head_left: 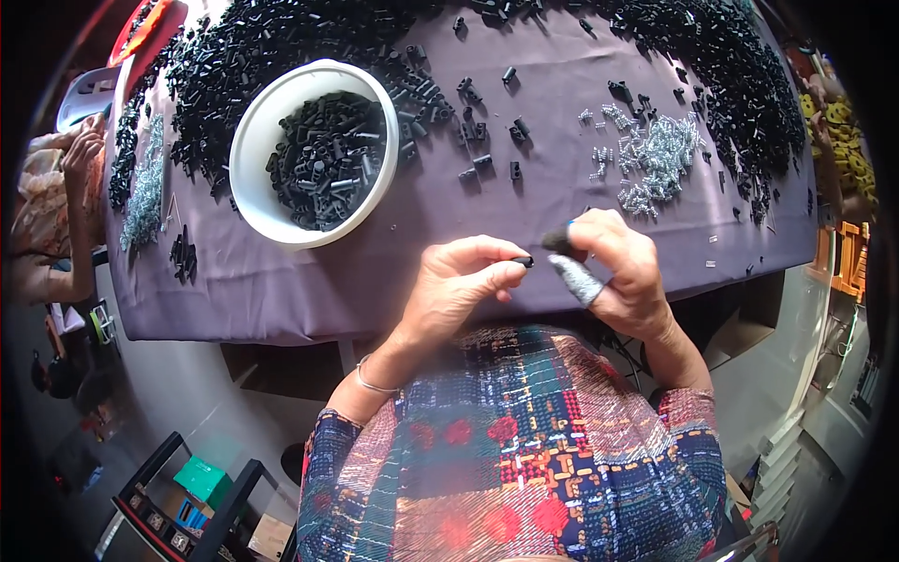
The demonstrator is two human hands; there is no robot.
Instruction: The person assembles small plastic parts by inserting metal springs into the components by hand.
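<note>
Between the thumb and fingertips of my left hand [465,272] is a small black plastic piece [526,262], mostly hidden by the fingers. Just to its right, my right hand [620,272] is closed, its thumb wrapped in grey tape and its index finger in a dark cover. Whatever those fingertips pinch, if anything, is too small or hidden to make out. Both hands are above the near edge of the table. A white tub [245,187] holding many black tubular pieces [330,164] stands beyond my left hand. Past my right hand lies a heap of small silvery spring-like parts [660,155].
Large heaps of black pieces [215,94] cover the far left and far right of the purple tablecloth [449,206]. More silvery parts [143,201] lie at the left edge, where another person's hands [84,145] show. Below left stands a dark rack with a green box [202,480].
</note>
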